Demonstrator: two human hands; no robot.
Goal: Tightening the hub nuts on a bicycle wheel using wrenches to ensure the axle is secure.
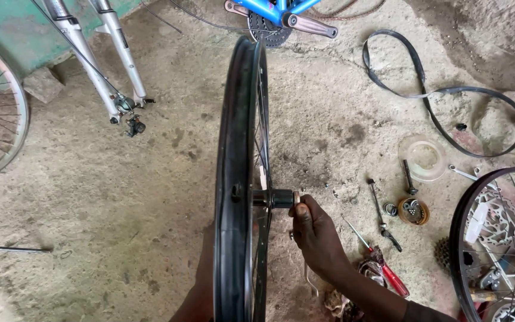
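Black wheel stands upright on the floor. My right hand pinches the hub end at its right; my left hand, behind the wheel, I cannot tell.

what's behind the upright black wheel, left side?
Behind the black wheel, only a forearm shows beside the rim; the left hand itself is hidden by it. The right hand is on the near side at the hub. Whatever the left hand grips cannot be seen.
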